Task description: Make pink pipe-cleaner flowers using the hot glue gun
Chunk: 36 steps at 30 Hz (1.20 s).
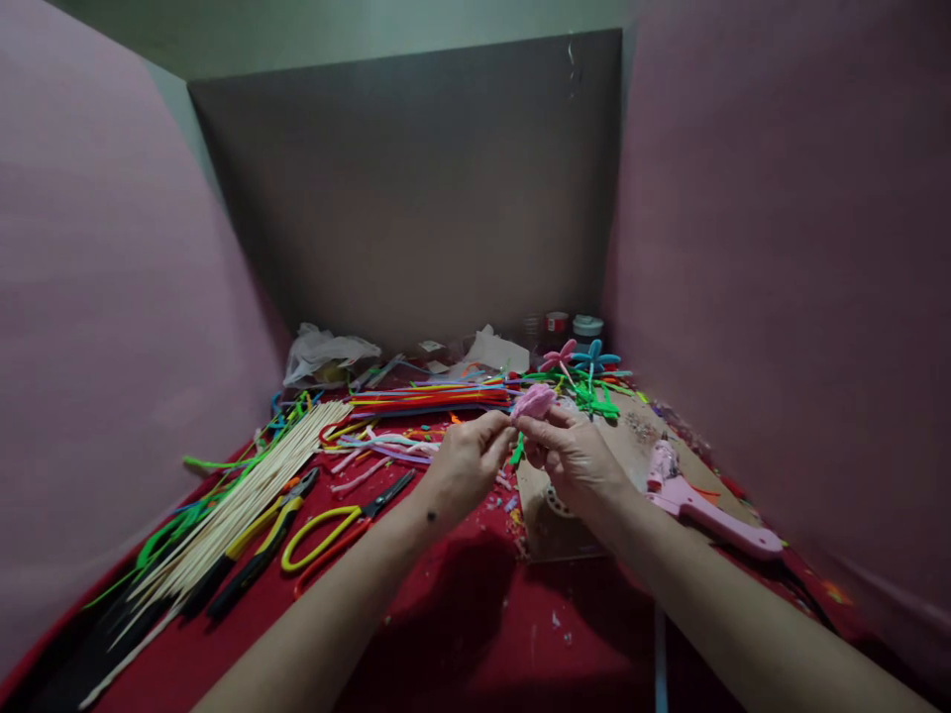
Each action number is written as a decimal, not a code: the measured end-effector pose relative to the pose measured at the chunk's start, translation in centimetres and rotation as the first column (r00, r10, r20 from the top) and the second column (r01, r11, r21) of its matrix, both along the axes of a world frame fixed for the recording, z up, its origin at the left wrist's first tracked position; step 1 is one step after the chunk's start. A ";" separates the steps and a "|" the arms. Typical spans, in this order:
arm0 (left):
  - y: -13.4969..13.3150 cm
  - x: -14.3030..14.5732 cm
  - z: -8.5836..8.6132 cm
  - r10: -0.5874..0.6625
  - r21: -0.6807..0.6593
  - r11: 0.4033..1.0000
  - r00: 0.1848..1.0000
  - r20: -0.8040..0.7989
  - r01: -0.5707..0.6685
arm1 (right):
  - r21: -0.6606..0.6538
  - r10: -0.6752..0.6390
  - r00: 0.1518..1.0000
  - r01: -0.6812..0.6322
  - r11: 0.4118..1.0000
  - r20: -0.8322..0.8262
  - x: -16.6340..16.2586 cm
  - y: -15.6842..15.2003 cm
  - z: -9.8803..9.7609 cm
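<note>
A fuzzy pink pipe-cleaner flower (535,401) is held up over the middle of the table. My right hand (569,451) is closed around its base, with a bit of green showing below the fingers. At the left side of its base, my left hand (475,451) pinches with thumb and forefinger; the small part between those fingertips is hidden. Beneath my right hand lies a brown board (542,540). Behind the hands a bundle of red, yellow and purple pipe cleaners (431,399) stretches across the table.
Wooden skewers (238,525), pliers (271,540) and yellow-and-red-handled scissors (334,530) lie at the left on the red cloth (446,634). A pink glue gun (713,515) rests at the right. Pink and blue pipe-cleaner flowers (592,358), jars (586,327) and a plastic bag (323,352) stand at the back.
</note>
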<state>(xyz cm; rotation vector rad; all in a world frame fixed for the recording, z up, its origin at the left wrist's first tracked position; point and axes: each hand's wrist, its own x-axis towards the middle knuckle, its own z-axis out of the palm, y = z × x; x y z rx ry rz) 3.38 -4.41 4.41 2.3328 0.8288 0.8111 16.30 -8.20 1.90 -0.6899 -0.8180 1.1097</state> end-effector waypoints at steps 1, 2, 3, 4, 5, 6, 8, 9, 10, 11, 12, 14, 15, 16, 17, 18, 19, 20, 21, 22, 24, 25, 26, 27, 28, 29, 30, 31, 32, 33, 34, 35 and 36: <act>0.1 -0.3 0.3 -0.048 -0.096 0.994 0.998 0.034 0.051 | 0.016 0.017 1.000 -0.017 1.000 0.006 0.2 -0.1 0.3; 0.1 -0.7 0.5 -0.088 -0.190 0.977 0.994 0.067 0.099 | 0.031 0.017 1.000 -0.017 0.999 0.002 0.3 -0.2 0.6; 0.2 -1.0 0.7 -0.116 -0.277 0.951 0.988 0.098 0.139 | 0.045 0.011 1.000 -0.011 0.999 0.002 0.3 -0.3 0.9; 0.3 -1.3 0.9 -0.136 -0.354 0.920 0.983 0.121 0.170 | 0.058 0.003 1.000 -0.003 0.998 0.012 0.3 -0.4 1.1; 0.3 -1.6 0.9 -0.148 -0.415 0.889 0.980 0.136 0.192 | 0.068 -0.008 0.999 0.006 0.998 0.033 0.3 -0.4 1.3; 0.4 -1.8 0.9 -0.157 -0.459 0.864 0.977 0.146 0.207 | 0.073 -0.019 0.998 0.014 0.997 0.064 0.2 -0.5 1.4; 0.5 -2.2 0.8 -0.172 -0.504 0.834 0.974 0.150 0.225 | 0.083 -0.041 0.990 0.030 0.996 0.132 0.0 -0.5 1.3; 0.5 -2.4 0.7 -0.177 -0.512 0.827 0.973 0.151 0.230 | 0.086 -0.055 0.986 0.042 0.995 0.159 -0.2 -0.5 1.3; 0.5 -2.5 0.6 -0.174 -0.514 0.827 0.972 0.155 0.230 | 0.088 -0.078 0.981 0.063 0.994 0.179 -0.4 -0.5 1.2; 0.6 -2.6 0.5 -0.168 -0.510 0.830 0.973 0.160 0.227 | 0.091 -0.102 0.976 0.085 0.992 0.192 -0.5 -0.5 1.1; 0.6 -2.7 0.3 -0.161 -0.504 0.834 0.974 0.162 0.222 | 0.094 -0.125 0.972 0.108 0.990 0.201 -0.7 -0.5 1.1; 0.6 -2.8 0.1 -0.144 -0.490 0.848 0.977 0.155 0.203 | 0.084 -0.156 0.964 0.140 0.987 0.215 -0.9 -0.5 1.1; 0.6 -2.8 -0.1 -0.137 -0.482 0.854 0.979 0.148 0.192 | 0.077 -0.164 0.963 0.150 0.986 0.214 -1.0 -0.5 1.1; 0.6 -2.9 -0.2 -0.133 -0.474 0.861 0.981 0.140 0.185 | 0.073 -0.166 0.964 0.154 0.985 0.210 -1.1 -0.5 1.2; 0.6 -2.9 -0.3 -0.131 -0.466 0.867 0.982 0.132 0.179 | 0.075 -0.165 0.965 0.153 0.985 0.205 -1.1 -0.5 1.2; 0.6 -2.9 -0.3 -0.132 -0.457 0.872 0.983 0.125 0.175 | 0.080 -0.162 0.966 0.148 0.986 0.203 -1.1 -0.6 1.2; 0.6 -3.0 -0.4 -0.133 -0.448 0.877 0.984 0.119 0.173 | 0.089 -0.156 0.966 0.141 0.986 0.208 -1.1 -0.6 1.2; 0.5 -3.0 -0.4 -0.136 -0.440 0.881 0.984 0.113 0.172 | 0.096 -0.151 0.964 0.133 0.986 0.219 -1.0 -0.6 1.2; 0.5 -3.0 -0.3 -0.137 -0.433 0.885 0.985 0.107 0.170 | 0.101 -0.147 0.961 0.126 0.987 0.236 -1.0 -0.7 1.2; 0.4 -3.0 -0.3 -0.136 -0.423 0.890 0.985 0.106 0.169 | 0.101 -0.144 0.957 0.122 0.987 0.253 -0.9 -0.7 1.2; 0.2 -3.0 -0.1 -0.127 -0.404 0.901 0.986 0.109 0.161 | 0.090 -0.132 0.952 0.112 0.990 0.277 -0.8 -0.8 1.1; 0.1 -3.0 0.0 -0.119 -0.392 0.907 0.987 0.110 0.153 | 0.079 -0.122 0.952 0.104 0.992 0.281 -0.8 -0.8 1.1; 0.0 -3.0 0.0 -0.108 -0.377 0.915 0.988 0.111 0.143 | 0.065 -0.107 0.952 0.092 0.994 0.286 -0.7 -0.8 1.1; -0.1 -3.0 0.0 -0.097 -0.361 0.924 0.989 0.110 0.131 | 0.051 -0.093 0.952 0.082 0.995 0.293 -0.7 -0.9 1.1; -0.2 -3.0 0.0 -0.085 -0.342 0.932 0.991 0.106 0.117 | 0.040 -0.081 0.952 0.072 0.997 0.296 -0.6 -0.9 1.2; -0.3 -3.0 0.0 -0.073 -0.322 0.941 0.992 0.099 0.101 | 0.036 -0.071 0.954 0.063 0.997 0.290 -0.6 -0.9 1.2; -0.3 -3.0 -0.1 -0.061 -0.299 0.950 0.994 0.090 0.086 | 0.037 -0.060 0.959 0.052 0.998 0.276 -0.5 -0.9 1.2; -0.4 -3.0 -0.2 -0.051 -0.276 0.959 0.995 0.081 0.072 | 0.040 -0.048 0.965 0.040 0.998 0.258 -0.5 -0.9 1.3; -0.4 -3.0 -0.4 -0.041 -0.247 0.967 0.997 0.070 0.057 | 0.045 -0.039 0.970 0.029 0.999 0.242 -0.5 -0.9 1.3; -0.4 -3.0 -0.6 -0.031 -0.216 0.975 0.998 0.061 0.044 | 0.048 -0.033 0.973 0.022 0.999 0.230 -0.6 -0.9 1.3; -0.4 -3.0 -0.7 -0.024 -0.183 0.983 0.998 0.054 0.034 | 0.052 -0.033 0.973 0.022 0.998 0.227 -0.6 -1.0 1.4; -0.4 -3.0 -0.9 -0.022 -0.153 0.988 0.998 0.050 0.029 | 0.055 -0.036 0.971 0.024 0.998 0.236 -0.6 -1.0 1.4; -0.4 -3.0 -1.0 -0.021 -0.128 0.991 0.999 0.050 0.027 | 0.058 -0.039 0.967 0.025 0.998 0.252 -0.7 -1.0 1.5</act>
